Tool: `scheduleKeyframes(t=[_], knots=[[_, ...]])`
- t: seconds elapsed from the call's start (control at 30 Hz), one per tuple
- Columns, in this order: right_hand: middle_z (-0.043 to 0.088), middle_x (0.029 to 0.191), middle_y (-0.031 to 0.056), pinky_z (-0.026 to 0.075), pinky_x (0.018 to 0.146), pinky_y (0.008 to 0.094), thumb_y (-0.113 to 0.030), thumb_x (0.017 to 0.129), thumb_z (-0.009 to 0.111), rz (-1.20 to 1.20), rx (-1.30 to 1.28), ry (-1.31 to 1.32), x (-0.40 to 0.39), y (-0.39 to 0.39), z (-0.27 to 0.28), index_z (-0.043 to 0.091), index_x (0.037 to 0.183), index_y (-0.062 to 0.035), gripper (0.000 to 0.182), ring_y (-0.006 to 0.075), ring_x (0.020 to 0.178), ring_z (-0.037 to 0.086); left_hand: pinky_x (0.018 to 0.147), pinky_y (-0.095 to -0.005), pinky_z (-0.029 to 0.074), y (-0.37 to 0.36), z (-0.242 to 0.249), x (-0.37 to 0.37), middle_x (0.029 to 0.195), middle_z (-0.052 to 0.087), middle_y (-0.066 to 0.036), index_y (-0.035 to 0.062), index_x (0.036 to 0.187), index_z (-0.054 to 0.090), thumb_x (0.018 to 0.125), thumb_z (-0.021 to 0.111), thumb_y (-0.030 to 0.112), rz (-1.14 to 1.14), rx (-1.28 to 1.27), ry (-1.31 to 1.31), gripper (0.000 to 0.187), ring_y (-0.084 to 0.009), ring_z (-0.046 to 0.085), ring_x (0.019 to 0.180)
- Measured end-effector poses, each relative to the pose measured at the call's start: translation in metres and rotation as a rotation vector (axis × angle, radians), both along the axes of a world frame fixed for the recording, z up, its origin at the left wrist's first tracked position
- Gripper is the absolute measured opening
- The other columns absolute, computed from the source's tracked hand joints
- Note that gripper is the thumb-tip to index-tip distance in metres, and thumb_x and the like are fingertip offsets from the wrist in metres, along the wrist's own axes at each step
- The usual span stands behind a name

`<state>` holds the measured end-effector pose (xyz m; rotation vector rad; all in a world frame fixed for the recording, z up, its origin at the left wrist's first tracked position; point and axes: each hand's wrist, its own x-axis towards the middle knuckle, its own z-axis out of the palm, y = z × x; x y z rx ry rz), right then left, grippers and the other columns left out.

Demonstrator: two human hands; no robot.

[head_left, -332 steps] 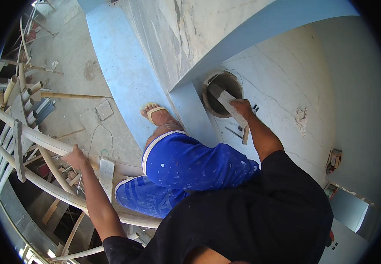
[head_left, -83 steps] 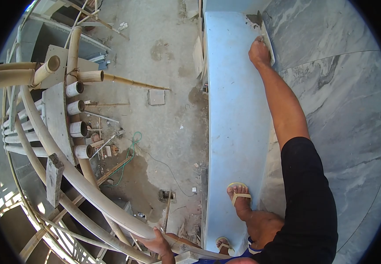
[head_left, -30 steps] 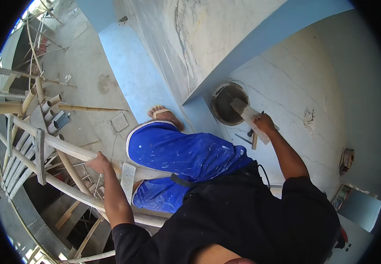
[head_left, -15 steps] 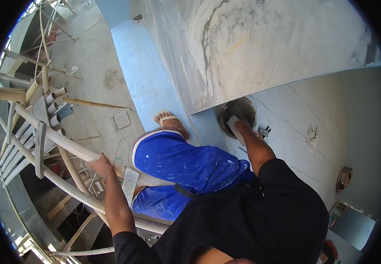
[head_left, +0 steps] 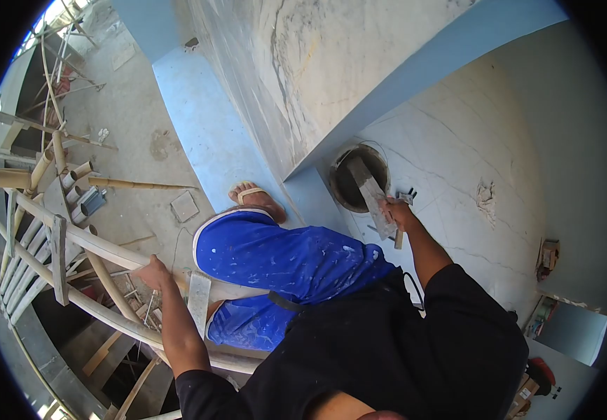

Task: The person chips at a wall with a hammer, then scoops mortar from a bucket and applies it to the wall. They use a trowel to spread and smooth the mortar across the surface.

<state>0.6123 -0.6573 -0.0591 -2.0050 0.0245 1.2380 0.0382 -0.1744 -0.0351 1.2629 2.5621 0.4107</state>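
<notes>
Nearest, well to the bucket's near side: blue shorts [head_left: 282,259] w/ pale specks, knee bent, sandalled foot [head_left: 254,199] left of bucket on the blue ledge [head_left: 209,133], prob. for a wide, steady stance.

L hand [head_left: 152,273], well left of bucket: fingers look closed round the pale curved rail [head_left: 111,248], prob. as a brace, since the ledge is narrow & the lower floor sits beyond it.

R hand [head_left: 396,213], just right of bucket: closed on near end of the flat tool [head_left: 369,192]; thumb detail too small to tell. Tool's far end is inside the bucket [head_left: 346,193], tilted over the rim; holding it by that end prob. keeps fingers clear of the grey, wet-looking contents.

Dark-handled tools [head_left: 406,196] lie just right of bucket, prob. kept in reach. Veined panel [head_left: 296,77] stands above-left of bucket. Farther, well left & below: concrete floor [head_left: 128,164] w/ loose square tile [head_left: 184,206].
</notes>
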Motion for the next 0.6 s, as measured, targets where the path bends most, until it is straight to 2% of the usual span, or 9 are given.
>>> scheduleKeyframes(t=[0.03,0.13,0.23,0.37,0.5,0.57,0.6], knots=[[0.063,0.096,0.0044,0.048,0.068,0.0323,-0.018,0.098,0.054,-0.051,0.087,0.065,-0.005,-0.007,0.007,0.064,0.119,-0.0069,0.026,0.0156,0.085,0.058,0.094,-0.0485,0.05,0.001,-0.003,-0.002,0.116,0.064,-0.03,-0.0077,0.143,0.025,0.073,0.075,0.031,0.0,0.002,-0.012,0.095,-0.0431,0.064,0.106],[0.062,0.097,0.0032,0.048,0.074,0.0316,-0.018,0.098,0.057,-0.123,0.127,0.114,-0.023,-0.024,0.03,0.062,0.123,-0.0073,0.028,0.0152,0.088,0.058,0.093,-0.0492,0.05,-0.001,0.007,0.006,0.115,0.064,-0.03,-0.0073,0.143,0.025,0.073,0.076,0.032,0.005,-0.014,-0.019,0.095,-0.0433,0.065,0.104],[0.063,0.098,0.0027,0.047,0.08,0.0303,-0.019,0.097,0.059,-0.115,0.181,0.098,-0.035,-0.039,0.044,0.063,0.123,-0.0063,0.029,0.0144,0.088,0.058,0.093,-0.0502,0.05,-0.001,0.006,0.005,0.114,0.064,-0.029,-0.0053,0.141,0.028,0.072,0.077,0.032,0.012,-0.021,-0.015,0.092,-0.0437,0.065,0.102],[0.064,0.097,0.0016,0.046,0.082,0.028,-0.018,0.097,0.06,-0.024,0.18,0.029,-0.046,-0.037,0.098,0.064,0.12,-0.0045,0.027,0.013,0.087,0.057,0.091,-0.0511,0.051,0.0,0.002,0.004,0.115,0.064,-0.028,-0.0014,0.136,0.034,0.071,0.078,0.031,0.03,0.018,-0.011,0.084,-0.0443,0.065,0.101],[0.064,0.09,-0.0003,0.045,0.078,0.0253,-0.017,0.094,0.064,0.152,0.177,0.047,-0.056,-0.01,0.174,0.067,0.114,-0.0019,0.025,0.0107,0.082,0.056,0.091,-0.0508,0.051,-0.003,0.016,0.012,0.115,0.064,-0.027,-0.0007,0.136,0.034,0.071,0.078,0.031,0.07,0.003,-0.017,0.085,-0.0437,0.065,0.101],[0.064,0.088,-0.0002,0.044,0.071,0.0236,-0.018,0.094,0.065,0.298,0.16,0.036,-0.065,0.02,0.215,0.067,0.114,-0.0011,0.026,0.0098,0.078,0.056,0.091,-0.0502,0.051,-0.003,0.016,0.01,0.116,0.064,-0.027,-0.0009,0.14,0.031,0.071,0.078,0.031,0.034,-0.001,-0.022,0.09,-0.0429,0.065,0.102],[0.061,0.085,-0.0002,0.041,0.063,0.0211,-0.025,0.096,0.065,0.355,0.198,0.021,-0.074,0.043,0.237,0.067,0.107,-0.0004,0.027,0.0069,0.071,0.053,0.092,-0.0495,0.051,-0.001,0.015,0.011,0.118,0.063,-0.026,-0.0016,0.145,0.026,0.072,0.077,0.031,0.047,-0.012,-0.012,0.094,-0.0423,0.065,0.103]])
